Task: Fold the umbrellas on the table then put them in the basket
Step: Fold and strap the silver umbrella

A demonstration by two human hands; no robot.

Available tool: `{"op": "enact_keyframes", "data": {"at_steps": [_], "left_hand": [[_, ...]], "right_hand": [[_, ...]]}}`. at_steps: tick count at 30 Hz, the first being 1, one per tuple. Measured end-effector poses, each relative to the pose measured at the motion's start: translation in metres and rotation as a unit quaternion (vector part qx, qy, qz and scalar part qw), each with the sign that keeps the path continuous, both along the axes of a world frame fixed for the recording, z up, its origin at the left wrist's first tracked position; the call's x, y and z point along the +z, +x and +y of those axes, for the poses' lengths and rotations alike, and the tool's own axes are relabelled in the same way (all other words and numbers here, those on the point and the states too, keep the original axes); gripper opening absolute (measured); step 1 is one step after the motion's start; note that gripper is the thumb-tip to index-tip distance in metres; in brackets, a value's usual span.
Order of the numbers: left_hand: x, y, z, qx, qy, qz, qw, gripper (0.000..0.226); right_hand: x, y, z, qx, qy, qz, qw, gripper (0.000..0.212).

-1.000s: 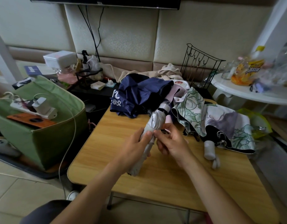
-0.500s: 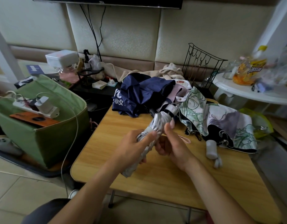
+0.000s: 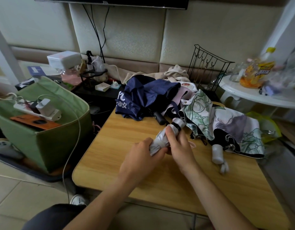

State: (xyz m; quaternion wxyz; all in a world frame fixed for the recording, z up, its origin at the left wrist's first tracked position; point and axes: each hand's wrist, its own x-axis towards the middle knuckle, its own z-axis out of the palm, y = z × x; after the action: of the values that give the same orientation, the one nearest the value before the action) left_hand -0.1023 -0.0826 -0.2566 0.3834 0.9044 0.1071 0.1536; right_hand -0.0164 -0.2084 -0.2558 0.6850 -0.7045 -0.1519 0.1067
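The grey umbrella [image 3: 161, 140] is rolled into a tight, pale silvery bundle with a strap band around its middle and a dark collar and light cap at its far end. It sits over the middle of the tabletop [image 3: 110, 155], held between both hands. The left hand [image 3: 140, 159] grips its near end, fingers curled around the fabric from the left; the right hand [image 3: 180, 148] wraps its middle from the right, thumb laid along the top toward the cap. Its long axis runs diagonally, near end toward the tabletop's front-left, capped end pointing toward the back-right corner.

Just beyond the capped end, along the tabletop's far edge, lies the navy umbrella [image 3: 143, 98], unfolded and crumpled, white characters on its cloth, its black handle [image 3: 159, 117] pointing toward the hands. Over the back-right corner and right edge sprawls the floral umbrella [image 3: 226, 123], also loose, in green, lilac and white with a black lining; its pale handle [image 3: 217, 153] rests on the wood just right of the right hand.

The green basket [image 3: 43, 143] stands on the floor off the tabletop's left edge, holding a power strip [image 3: 40, 110] and an orange flat item [image 3: 35, 122].
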Motion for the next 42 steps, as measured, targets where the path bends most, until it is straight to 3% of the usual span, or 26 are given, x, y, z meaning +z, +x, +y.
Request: {"op": "enact_keyframes", "data": {"at_steps": [3, 8, 13, 15, 18, 20, 24, 27, 30, 32, 37, 42], "left_hand": [[0.002, 0.0, -0.004, -0.024, -0.062, -0.011, 0.998, 0.032], [0.007, -0.005, -0.013, -0.045, -0.143, -0.01, 0.989, 0.051], [0.01, -0.001, 0.001, -0.093, -0.142, 0.08, 0.982, 0.036], [0.01, -0.001, -0.001, -0.094, -0.106, 0.076, 0.987, 0.029], [0.001, -0.002, -0.01, -0.056, 0.021, 0.051, 0.997, 0.026], [-0.001, -0.003, -0.013, -0.047, 0.033, 0.042, 0.997, 0.028], [0.005, -0.004, -0.014, -0.055, -0.043, 0.057, 0.996, 0.03], [0.013, -0.007, -0.015, -0.068, -0.129, 0.07, 0.987, 0.03], [0.025, -0.013, -0.014, -0.104, -0.324, 0.092, 0.936, 0.02], [0.03, -0.015, -0.011, -0.106, -0.395, 0.093, 0.908, 0.026], [0.027, -0.011, -0.005, -0.046, -0.423, 0.093, 0.9, 0.039], [0.032, -0.013, -0.001, -0.071, -0.474, 0.14, 0.866, 0.033]], "right_hand": [[0.002, 0.001, 0.0, -0.028, -0.023, -0.044, 0.998, 0.027], [0.003, 0.008, -0.004, -0.047, -0.047, -0.045, 0.997, 0.028], [0.003, 0.01, -0.008, -0.053, -0.032, -0.038, 0.997, 0.024], [0.001, 0.011, -0.007, -0.054, -0.008, -0.016, 0.998, 0.029], [0.002, 0.011, -0.005, -0.028, -0.019, -0.009, 0.999, 0.028], [0.003, 0.009, -0.003, -0.037, -0.052, -0.02, 0.998, 0.033], [0.0, 0.012, 0.0, -0.089, -0.101, -0.1, 0.986, 0.057], [-0.002, 0.017, 0.001, -0.115, -0.089, -0.145, 0.979, 0.058], [0.007, 0.014, -0.004, -0.074, -0.007, -0.064, 0.995, 0.064], [0.014, 0.011, -0.007, -0.008, 0.055, 0.032, 0.998, 0.072], [0.01, 0.008, -0.012, 0.139, 0.048, 0.053, 0.988, 0.058], [0.009, 0.011, -0.016, 0.162, 0.032, 0.082, 0.983, 0.044]]}}
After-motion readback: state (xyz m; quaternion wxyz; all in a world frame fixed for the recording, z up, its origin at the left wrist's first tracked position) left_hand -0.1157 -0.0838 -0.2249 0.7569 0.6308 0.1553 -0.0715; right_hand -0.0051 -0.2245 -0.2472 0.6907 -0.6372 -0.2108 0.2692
